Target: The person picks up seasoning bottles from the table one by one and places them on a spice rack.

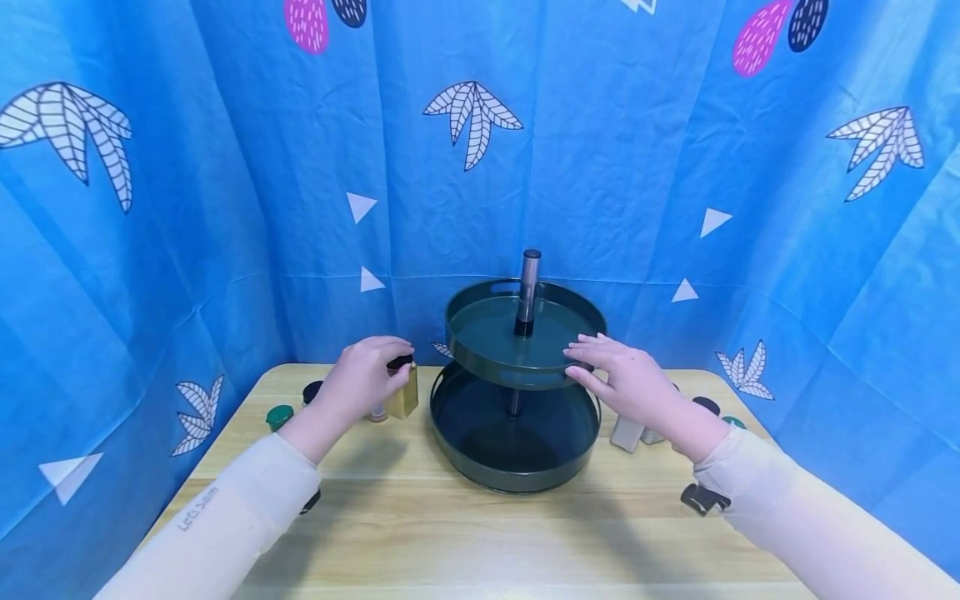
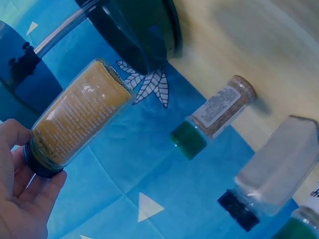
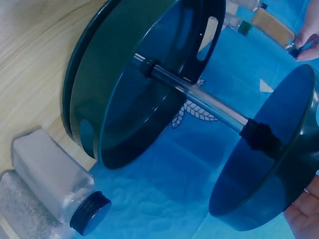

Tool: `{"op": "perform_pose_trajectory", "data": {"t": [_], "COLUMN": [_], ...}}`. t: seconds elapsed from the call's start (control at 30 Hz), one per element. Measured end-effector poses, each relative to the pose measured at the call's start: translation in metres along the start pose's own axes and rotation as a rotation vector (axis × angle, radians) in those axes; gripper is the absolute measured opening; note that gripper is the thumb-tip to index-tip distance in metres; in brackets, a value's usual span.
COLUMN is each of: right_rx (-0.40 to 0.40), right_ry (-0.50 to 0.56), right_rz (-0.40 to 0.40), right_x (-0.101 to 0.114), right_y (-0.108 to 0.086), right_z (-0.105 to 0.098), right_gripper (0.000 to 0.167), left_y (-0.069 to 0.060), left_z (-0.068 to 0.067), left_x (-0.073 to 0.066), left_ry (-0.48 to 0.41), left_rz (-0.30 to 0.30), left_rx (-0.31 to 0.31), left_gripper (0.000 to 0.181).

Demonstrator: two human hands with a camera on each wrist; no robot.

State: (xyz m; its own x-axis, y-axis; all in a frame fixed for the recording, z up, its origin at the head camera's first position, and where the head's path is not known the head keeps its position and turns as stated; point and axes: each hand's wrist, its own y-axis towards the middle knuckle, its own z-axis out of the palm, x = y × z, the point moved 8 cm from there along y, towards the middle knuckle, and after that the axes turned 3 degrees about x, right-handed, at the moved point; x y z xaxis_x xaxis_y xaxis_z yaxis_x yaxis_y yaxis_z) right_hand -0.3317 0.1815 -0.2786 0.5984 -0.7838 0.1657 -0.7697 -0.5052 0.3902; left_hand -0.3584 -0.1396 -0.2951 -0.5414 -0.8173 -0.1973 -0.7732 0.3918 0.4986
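My left hand [image 1: 363, 372] pinches the black lid of a square glass spice jar [image 2: 82, 112] filled with yellow-orange powder. The jar hangs upright above the table, just left of a dark green two-tier turntable rack [image 1: 517, 467]. On the rack's other side, my right hand [image 1: 626, 379] has its fingers extended against the rim of the upper tray [image 1: 517, 375]. The right wrist view shows those fingers [image 3: 302, 206] on that tray's outer wall. A metal post [image 1: 529, 287] rises through both tiers, and neither tier shows anything lying in it.
Left of the rack stand a green-capped shaker [image 2: 219, 112] with brown grains and a black-capped jar [image 2: 279, 167] of pale powder. More jars, including a pale one [image 3: 52, 172], stand right of the rack. A blue patterned curtain [image 1: 465, 208] surrounds the wooden table [image 1: 450, 550].
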Motion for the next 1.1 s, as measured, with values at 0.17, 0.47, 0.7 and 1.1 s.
{"op": "perform_pose_trajectory", "data": {"t": [0.17,0.47,0.7,1.1], "right_rx": [0.000,-0.001,0.003,0.003], "right_ry": [0.002,-0.009,-0.005,0.001], "right_rz": [0.002,-0.009,-0.010,-0.005], "right_x": [-0.002,-0.002,0.000,-0.002], "right_y": [0.000,0.002,0.002,0.001], "right_z": [0.001,0.000,-0.001,0.001], "right_gripper": [0.042,0.042,0.043,0.042], "left_y": [0.007,0.022,0.033,0.050], "left_z": [-0.006,-0.024,-0.036,-0.052], "left_x": [-0.001,-0.008,-0.014,-0.016], "left_ry": [-0.011,-0.006,-0.006,-0.002], "left_rz": [0.003,0.035,0.037,0.004], "left_rx": [0.005,-0.023,-0.022,-0.013], "left_gripper": [0.024,0.025,0.026,0.028]}}
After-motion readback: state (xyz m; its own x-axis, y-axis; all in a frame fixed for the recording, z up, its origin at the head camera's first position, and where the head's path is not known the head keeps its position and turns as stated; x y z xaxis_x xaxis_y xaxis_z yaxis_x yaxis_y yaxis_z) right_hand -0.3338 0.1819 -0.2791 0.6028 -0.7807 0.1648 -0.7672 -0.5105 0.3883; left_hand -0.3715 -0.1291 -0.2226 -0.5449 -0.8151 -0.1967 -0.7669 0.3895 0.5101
